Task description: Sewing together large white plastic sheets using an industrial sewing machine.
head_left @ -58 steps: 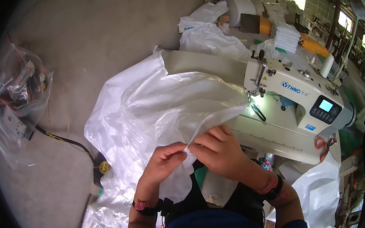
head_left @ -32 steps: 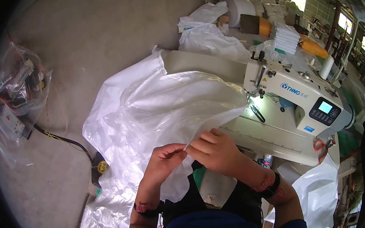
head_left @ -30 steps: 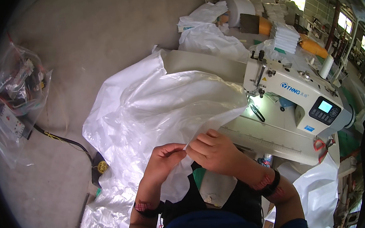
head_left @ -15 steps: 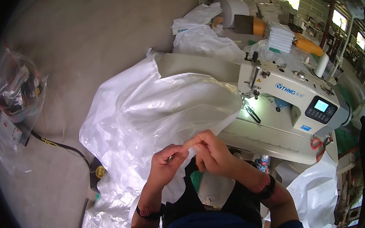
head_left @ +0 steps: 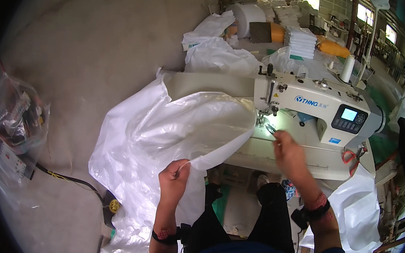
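My left hand [head_left: 174, 176] is closed in a pinch on the edge of a large white plastic sheet [head_left: 144, 131]. The sheet's edge stretches from those fingers up to the needle area of a white sewing machine [head_left: 306, 97]. My right hand [head_left: 287, 151] is at the machine bed, its fingers closed on the rear end of dark thread snips [head_left: 270, 129]. The snips' tips point toward the lit needle area. Slight blur covers the right hand, and its palm side is hidden.
A white thread cone [head_left: 347, 69] stands behind the machine. Red-handled scissors [head_left: 349, 156] lie at the bed's right end. Another white sheet [head_left: 349, 207] hangs at right. Folded white stacks [head_left: 300, 42] sit at the back, and a clear bag of parts [head_left: 20, 120] is at far left.
My right hand has left the sheet edge beside my left hand and moved up and right to take hold of the snips. My left hand keeps its pinch, and the sheet edge is now drawn out.
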{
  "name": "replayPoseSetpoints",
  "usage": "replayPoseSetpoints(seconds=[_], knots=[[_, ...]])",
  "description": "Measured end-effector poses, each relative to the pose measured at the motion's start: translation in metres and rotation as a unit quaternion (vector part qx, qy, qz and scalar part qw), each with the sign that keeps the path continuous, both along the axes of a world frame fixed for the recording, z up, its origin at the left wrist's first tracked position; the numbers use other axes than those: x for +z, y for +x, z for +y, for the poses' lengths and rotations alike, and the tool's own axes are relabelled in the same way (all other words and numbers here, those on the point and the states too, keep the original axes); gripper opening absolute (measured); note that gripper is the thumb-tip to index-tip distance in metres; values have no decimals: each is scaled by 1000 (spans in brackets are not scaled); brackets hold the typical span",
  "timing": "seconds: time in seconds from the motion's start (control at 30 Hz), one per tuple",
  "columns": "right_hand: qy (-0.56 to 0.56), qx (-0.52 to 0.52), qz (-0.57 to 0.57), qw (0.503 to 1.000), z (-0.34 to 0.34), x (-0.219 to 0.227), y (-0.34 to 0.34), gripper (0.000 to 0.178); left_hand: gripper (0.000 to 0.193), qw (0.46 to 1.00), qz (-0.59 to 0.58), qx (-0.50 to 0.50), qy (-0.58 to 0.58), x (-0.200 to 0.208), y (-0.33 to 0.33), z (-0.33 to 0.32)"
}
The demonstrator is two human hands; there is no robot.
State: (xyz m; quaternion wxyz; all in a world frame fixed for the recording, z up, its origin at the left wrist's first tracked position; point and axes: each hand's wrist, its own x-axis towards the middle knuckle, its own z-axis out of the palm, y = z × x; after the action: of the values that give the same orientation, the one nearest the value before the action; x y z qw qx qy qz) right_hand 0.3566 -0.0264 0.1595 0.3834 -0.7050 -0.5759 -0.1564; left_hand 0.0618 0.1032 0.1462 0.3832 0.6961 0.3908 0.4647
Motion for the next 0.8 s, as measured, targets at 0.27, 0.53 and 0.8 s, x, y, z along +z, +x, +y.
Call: replayPoseSetpoints(seconds=[0.27,0.53,0.8], knots=[[-22,224,64,972,28,36,-69,43,9,993,46,-34,100,14,4,-24],[-67,243,-73,965,69,-8,-74,26,27,854,209,-41,475,6,5,-58],[15,49,384,922,-4,-55,-101,21,26,872,242,-24,424,-28,26,-71]])
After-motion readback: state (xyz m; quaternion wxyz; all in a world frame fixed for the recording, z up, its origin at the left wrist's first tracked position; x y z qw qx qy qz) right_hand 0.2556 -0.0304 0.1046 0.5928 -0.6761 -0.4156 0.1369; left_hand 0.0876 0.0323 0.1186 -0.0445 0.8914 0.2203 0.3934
